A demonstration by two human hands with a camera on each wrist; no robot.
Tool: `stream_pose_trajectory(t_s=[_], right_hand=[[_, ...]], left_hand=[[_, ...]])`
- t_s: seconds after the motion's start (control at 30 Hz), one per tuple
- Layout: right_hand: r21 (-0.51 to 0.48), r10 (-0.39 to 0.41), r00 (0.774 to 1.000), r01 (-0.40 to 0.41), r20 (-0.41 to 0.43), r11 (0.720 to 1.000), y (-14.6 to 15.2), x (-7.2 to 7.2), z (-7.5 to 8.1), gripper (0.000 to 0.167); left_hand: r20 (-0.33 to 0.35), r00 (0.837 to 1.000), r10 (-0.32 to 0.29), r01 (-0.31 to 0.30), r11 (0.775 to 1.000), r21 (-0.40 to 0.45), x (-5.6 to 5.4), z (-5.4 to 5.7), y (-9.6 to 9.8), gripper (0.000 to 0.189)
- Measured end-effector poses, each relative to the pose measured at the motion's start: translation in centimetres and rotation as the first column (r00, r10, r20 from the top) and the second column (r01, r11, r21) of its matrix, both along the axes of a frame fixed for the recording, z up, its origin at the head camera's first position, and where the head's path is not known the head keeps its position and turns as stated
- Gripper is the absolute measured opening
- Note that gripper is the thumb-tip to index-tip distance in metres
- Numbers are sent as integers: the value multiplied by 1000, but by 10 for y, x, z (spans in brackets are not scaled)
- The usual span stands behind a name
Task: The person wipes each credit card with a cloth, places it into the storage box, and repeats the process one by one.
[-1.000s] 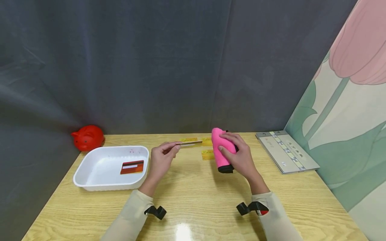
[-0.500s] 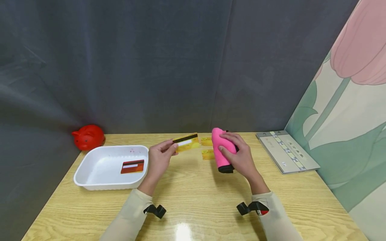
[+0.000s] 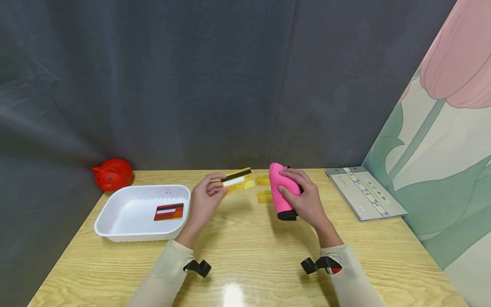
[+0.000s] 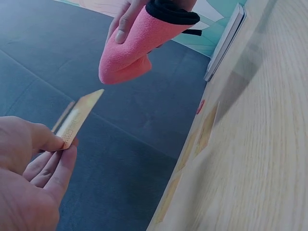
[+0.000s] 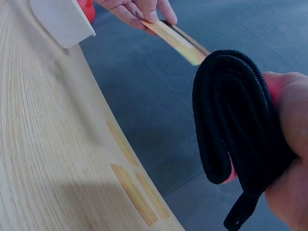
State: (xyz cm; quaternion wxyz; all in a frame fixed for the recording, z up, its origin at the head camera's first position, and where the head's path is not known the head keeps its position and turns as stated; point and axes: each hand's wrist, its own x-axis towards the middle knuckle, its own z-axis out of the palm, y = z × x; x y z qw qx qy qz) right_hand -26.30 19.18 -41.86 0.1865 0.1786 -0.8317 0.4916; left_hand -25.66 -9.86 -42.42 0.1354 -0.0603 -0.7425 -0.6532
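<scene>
My left hand [image 3: 207, 198] pinches a yellow bank card [image 3: 238, 180] between thumb and fingers, its dark stripe and white strip facing the head camera. The left wrist view shows the same card [image 4: 83, 115] nearly edge-on, above the table. Folded pink cloth with black edging [image 3: 283, 189] is in the grip of my right hand [image 3: 304, 198], a short way right of the card. From the right wrist, the cloth's black folded edge [image 5: 236, 120] fills the near side. Yellow cards [image 3: 264, 197] lie on the table between the hands, partly hidden by the cloth in the head view.
A white plastic tray [image 3: 115, 232] stands left of my left hand, with a red card [image 3: 168, 212] inside. Behind it sits a red piggy bank [image 3: 113, 175]. A grey album-like book [image 3: 364, 194] lies at the right, near a flower-patterned wall. A dark curtain [image 3: 245, 85] hangs behind the table.
The yellow card, edge-on a second ago, has turned so that its striped face shows. My left fingers have shifted on it. The right hand and pink cloth have stayed in place.
</scene>
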Motion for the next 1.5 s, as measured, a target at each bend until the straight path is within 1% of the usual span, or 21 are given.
stream_pose_trajectory(t_s=[0.2, 0.37, 0.53, 0.63, 0.73, 0.9, 1.13, 1.27, 1.37, 1.5], right_hand=[[-11, 7, 1000, -7, -6, 1000, -1, 1, 1, 40], [-14, 26, 1000, -26, -2, 1000, -5, 2, 0, 40], [4, 44, 999, -44, 8, 999, -12, 4, -4, 41], [13, 60, 998, -60, -5, 998, -17, 6, -6, 40], [14, 94, 995, -94, -21, 995, -22, 6, -9, 40], [44, 146, 988, -144, -44, 989, -32, 9, -14, 39], [89, 212, 973, -205, -90, 975, -50, 15, -19, 39], [95, 246, 963, -236, -111, 967, -57, 19, -18, 39], [97, 260, 961, -251, -98, 963, -59, 21, -18, 40], [110, 255, 964, -246, -72, 963, -60, 21, -19, 41]], left_hand=[[-7, 1000, -30, 30, 999, -38, -1, -4, 3, 39], [-16, 999, -39, 37, 996, -77, 1, -6, 5, 39], [-7, 997, -75, 74, 994, -80, 2, -9, 8, 41], [-2, 996, -92, 92, 993, -78, 2, -11, 10, 42], [-4, 995, -103, 103, 992, -67, 2, -12, 13, 43], [1, 993, -122, 122, 991, -61, 3, -13, 16, 43], [1, 992, -123, 123, 988, -96, 5, -13, 18, 41], [-1, 992, -126, 125, 987, -97, 5, -15, 18, 43], [5, 992, -124, 124, 988, -96, 4, -16, 19, 44], [15, 991, -129, 130, 987, -92, 4, -18, 19, 44]])
